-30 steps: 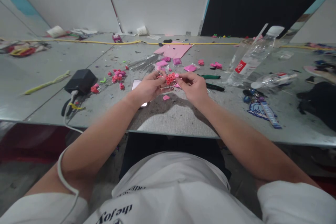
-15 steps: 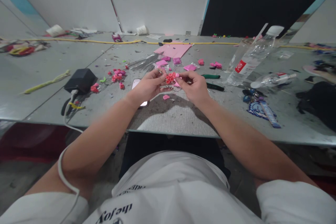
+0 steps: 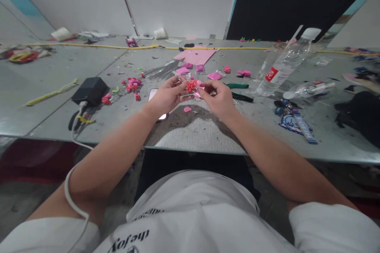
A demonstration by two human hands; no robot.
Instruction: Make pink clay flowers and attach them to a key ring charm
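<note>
Between my two hands is a small cluster of red clay flowers (image 3: 192, 84) with thin wires sticking out below. My left hand (image 3: 168, 97) is closed on the left side of the cluster, thumb and fingers pinching it. At its right side my right hand (image 3: 218, 97) pinches a bit of pink clay (image 3: 198, 94) against the flowers; the fingertips partly hide it. A loose pink clay piece (image 3: 187, 109) lies on the table just below the hands. Partly covered by my left hand and forearm is a phone (image 3: 162, 117).
Pliers with green handles (image 3: 242, 97) lie right of my hands. Behind are pink clay packets (image 3: 214, 76), a bundle of wires (image 3: 162, 70) and a pink sheet (image 3: 196, 56). Finished-looking clay flowers (image 3: 132, 84) and a black adapter (image 3: 90, 91) sit left; a water bottle (image 3: 286, 63) stands right.
Both hands stay nearly in place. The red flower cluster has turned slightly and shifted a little up and left between the fingers.
</note>
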